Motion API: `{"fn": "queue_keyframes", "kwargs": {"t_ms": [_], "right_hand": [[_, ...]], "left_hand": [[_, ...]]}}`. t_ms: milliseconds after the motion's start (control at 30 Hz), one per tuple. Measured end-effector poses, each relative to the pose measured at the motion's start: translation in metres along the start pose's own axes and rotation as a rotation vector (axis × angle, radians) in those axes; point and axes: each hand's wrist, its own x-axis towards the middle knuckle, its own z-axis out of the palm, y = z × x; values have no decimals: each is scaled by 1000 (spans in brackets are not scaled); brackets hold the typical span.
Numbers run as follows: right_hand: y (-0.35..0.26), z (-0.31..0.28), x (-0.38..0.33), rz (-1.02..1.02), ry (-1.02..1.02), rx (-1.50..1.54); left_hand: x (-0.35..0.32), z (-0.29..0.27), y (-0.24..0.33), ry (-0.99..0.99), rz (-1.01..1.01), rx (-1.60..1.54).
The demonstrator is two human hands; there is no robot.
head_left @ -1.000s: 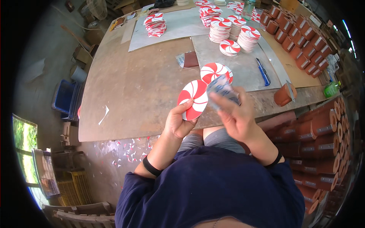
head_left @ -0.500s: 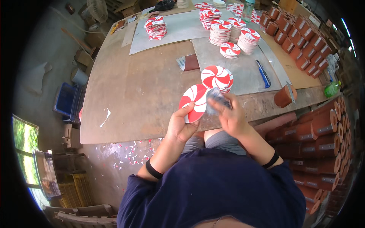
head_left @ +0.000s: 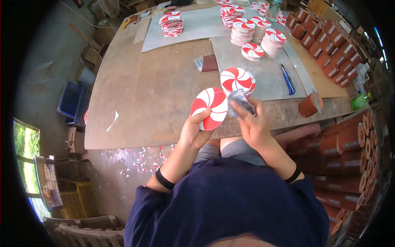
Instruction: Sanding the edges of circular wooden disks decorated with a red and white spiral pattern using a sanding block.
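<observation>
My left hand (head_left: 196,131) grips a round red-and-white swirl disc (head_left: 210,108) by its lower edge, held above the near edge of the wooden workbench (head_left: 148,99). My right hand (head_left: 254,123) presses a small grey piece of sandpaper (head_left: 240,101) against the disc's right rim. A second swirl disc (head_left: 237,80) lies flat on the grey board (head_left: 267,74) just beyond my hands.
Stacks of swirl discs (head_left: 259,35) and a pile of them (head_left: 171,22) stand at the back. A blue cutter (head_left: 287,79), a brown sanding block (head_left: 207,63) and an orange clay pot (head_left: 309,106) lie nearby. Rows of pots (head_left: 349,140) fill the right side. Paper scraps litter the floor (head_left: 140,164).
My hands and the disc have stayed by the bench edge. The right hand with the sandpaper has shifted slightly along the disc's right rim.
</observation>
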Motion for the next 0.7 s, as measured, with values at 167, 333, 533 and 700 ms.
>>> {"fn": "queue_keyframes", "kwargs": {"t_ms": [167, 333, 533, 700], "right_hand": [[23, 12, -12, -50, -21, -43], [8, 2, -8, 28, 28, -54], [26, 5, -13, 8, -65, -149], [2, -2, 0, -55, 33, -109]], "left_hand": [[-3, 6, 0, -2, -25, 32], [1, 1, -1, -47, -26, -34], [0, 1, 4, -75, -112, -80], [4, -6, 3, -43, -70, -38]]}}
